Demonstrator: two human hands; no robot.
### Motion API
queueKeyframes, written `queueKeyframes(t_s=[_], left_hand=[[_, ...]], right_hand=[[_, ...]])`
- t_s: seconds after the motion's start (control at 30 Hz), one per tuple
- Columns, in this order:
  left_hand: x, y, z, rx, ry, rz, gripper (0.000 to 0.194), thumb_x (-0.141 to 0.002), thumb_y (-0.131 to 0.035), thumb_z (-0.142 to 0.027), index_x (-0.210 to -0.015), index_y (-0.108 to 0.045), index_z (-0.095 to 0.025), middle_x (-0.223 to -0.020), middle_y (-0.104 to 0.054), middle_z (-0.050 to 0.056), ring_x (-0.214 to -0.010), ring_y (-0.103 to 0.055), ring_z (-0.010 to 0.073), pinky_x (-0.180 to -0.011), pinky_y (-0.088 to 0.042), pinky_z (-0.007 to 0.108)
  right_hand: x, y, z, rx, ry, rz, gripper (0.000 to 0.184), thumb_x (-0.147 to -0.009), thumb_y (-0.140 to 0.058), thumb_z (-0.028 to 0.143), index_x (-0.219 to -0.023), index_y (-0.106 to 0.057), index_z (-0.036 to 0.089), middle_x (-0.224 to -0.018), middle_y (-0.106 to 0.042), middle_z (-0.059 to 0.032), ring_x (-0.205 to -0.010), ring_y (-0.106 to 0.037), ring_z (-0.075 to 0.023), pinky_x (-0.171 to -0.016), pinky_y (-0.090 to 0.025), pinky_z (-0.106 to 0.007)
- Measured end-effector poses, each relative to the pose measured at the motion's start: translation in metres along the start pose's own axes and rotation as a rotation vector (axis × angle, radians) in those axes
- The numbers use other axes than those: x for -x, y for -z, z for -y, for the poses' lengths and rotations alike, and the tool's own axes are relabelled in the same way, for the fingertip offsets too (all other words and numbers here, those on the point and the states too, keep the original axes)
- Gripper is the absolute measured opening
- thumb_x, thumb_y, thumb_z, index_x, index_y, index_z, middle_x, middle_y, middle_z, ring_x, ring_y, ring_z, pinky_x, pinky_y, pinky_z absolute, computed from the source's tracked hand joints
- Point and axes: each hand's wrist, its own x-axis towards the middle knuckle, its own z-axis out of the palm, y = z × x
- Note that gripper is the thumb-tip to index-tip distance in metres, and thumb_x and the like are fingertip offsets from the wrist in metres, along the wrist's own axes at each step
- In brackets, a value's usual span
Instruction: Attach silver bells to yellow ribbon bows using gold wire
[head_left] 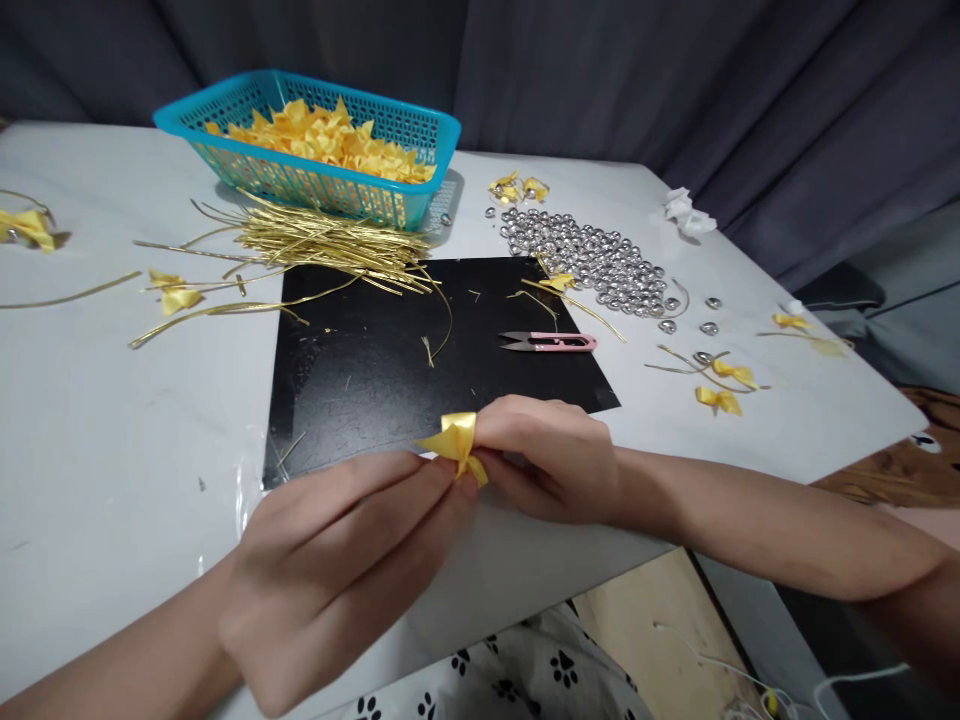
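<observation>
A yellow ribbon bow (458,440) is pinched between my two hands, above the near edge of the black mat (360,370). My left hand (352,560) is closed, its fingertips gripping the bow from below and the left. From the right, my right hand (551,455) is closed on the bow's other side, thumb and forefinger at the ribbon. The fingers hide part of the bow's middle. Beyond the hands, pink-handled thread snips (551,342) lie on the mat. Short gold cord scraps are scattered around them.
A blue plastic basket (420,205) full of yellow bows stands at the back. In front of it lies a bundle of gold cords (330,240). Silver teardrop beads (585,260) are heaped at the right. Crumpled white tissue (686,212) and loose bows (718,400) lie farther right.
</observation>
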Motion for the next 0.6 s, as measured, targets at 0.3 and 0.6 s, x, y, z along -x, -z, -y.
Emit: queueKeyframes(t_s=[0.3,0.6], left_hand=[[-0.0001,0.0039,0.0101,-0.067,-0.122,0.076,0.038,-0.089,-0.036,-0.004,-0.100,-0.068,-0.021,-0.101,-0.071,-0.005,-0.103,-0.057,0.0088,-0.097,-0.040,0.013],[0.0049,0.0021,0.0021,0.020,0.041,0.024,0.034,-0.089,-0.041,-0.013,-0.102,-0.068,-0.030,-0.098,-0.071,-0.009,-0.082,-0.062,0.0099,-0.085,-0.049,0.014]], right_hand=[[-0.0002,-0.0013,-0.0002,0.015,0.018,-0.018,0.011,-0.089,-0.043,0.014,-0.090,-0.054,0.013,-0.075,-0.060,-0.0006,-0.069,-0.053,-0.0047,-0.062,-0.042,-0.012],[0.0002,-0.0007,0.0008,0.020,0.008,-0.014,0.015,-0.092,-0.037,0.016,-0.093,-0.052,0.013,-0.074,-0.059,-0.0015,-0.070,-0.055,-0.0043,-0.062,-0.043,-0.012]])
